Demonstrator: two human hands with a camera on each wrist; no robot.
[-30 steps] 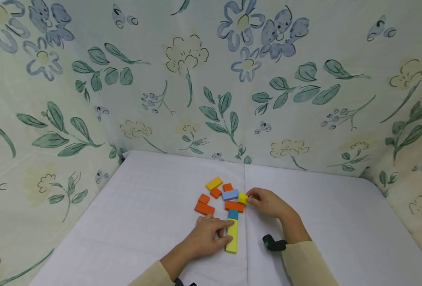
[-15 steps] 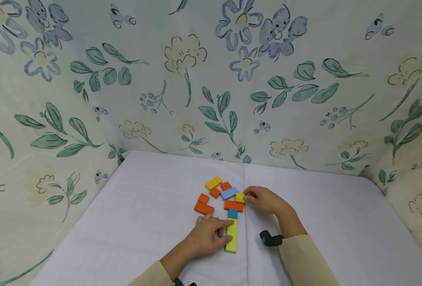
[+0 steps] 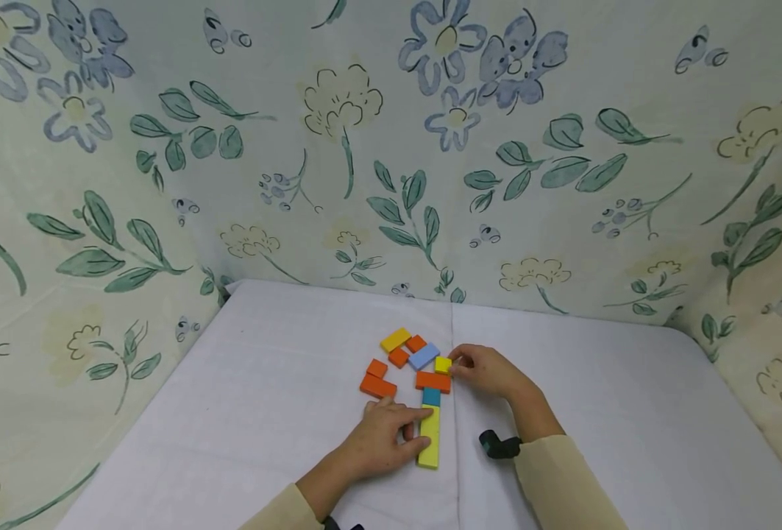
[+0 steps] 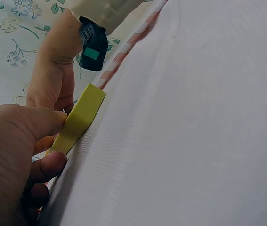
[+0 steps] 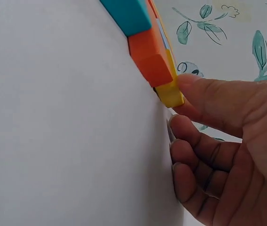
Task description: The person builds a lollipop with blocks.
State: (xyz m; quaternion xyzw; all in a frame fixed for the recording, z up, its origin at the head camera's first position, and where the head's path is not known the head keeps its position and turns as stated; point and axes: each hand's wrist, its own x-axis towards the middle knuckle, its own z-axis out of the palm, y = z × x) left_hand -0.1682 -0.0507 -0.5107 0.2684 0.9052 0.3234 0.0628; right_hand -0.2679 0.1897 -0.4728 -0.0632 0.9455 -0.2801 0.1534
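My left hand [image 3: 385, 438] lies beside a long yellow block [image 3: 430, 442], index fingertip on its upper part and thumb against it lower down; in the left wrist view the thumb touches this yellow block [image 4: 81, 117] as well. With thumb and index finger, my right hand [image 3: 490, 370] pinches a small yellow block [image 3: 443, 365], which sits right above an orange block [image 3: 433, 381]. In the right wrist view the thumb presses the small yellow block's [image 5: 172, 94] side, and the other fingers are curled. A teal block [image 3: 432, 397] joins the orange block and the long yellow one.
A light blue block [image 3: 424, 357] slants above the small yellow one. Around to the left, a curve includes an orange block [image 3: 416, 343], another orange block [image 3: 399, 358], a yellow block [image 3: 396, 339] and two orange pieces [image 3: 377, 386]. White cloth [image 3: 265, 368] covers the table.
My right hand has shifted left with the small yellow block. The light blue block has turned to a steeper slant, and the orange block above it has slid left. My left hand stays put.
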